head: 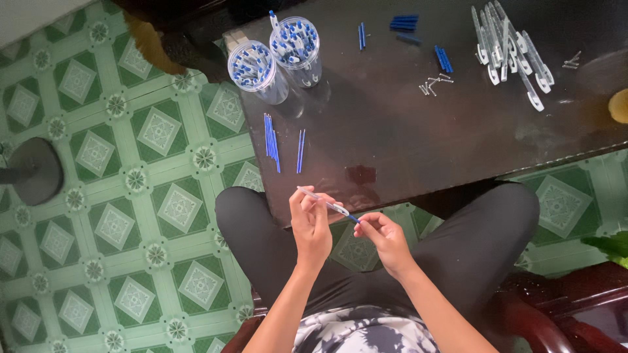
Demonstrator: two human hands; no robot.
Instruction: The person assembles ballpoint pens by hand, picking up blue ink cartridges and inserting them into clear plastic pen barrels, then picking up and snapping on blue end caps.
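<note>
My left hand (311, 225) holds a clear pen barrel (322, 201) slanted across its fingers, above my lap. My right hand (384, 236) pinches the blue end piece (354, 219) at the barrel's lower right tip. Both hands hover just in front of the near edge of a dark glossy table (405, 150). On the table near that edge lie several blue refills (271, 140) and a separate pair of refills (301, 150).
Two clear cups (252, 68) full of blue-and-white pens stand at the table's back left. Blue caps (403, 23), small springs (433, 84) and a pile of clear barrels (513, 49) lie farther back. Green patterned tile floor (118, 196) on the left holds a round fan base (36, 171).
</note>
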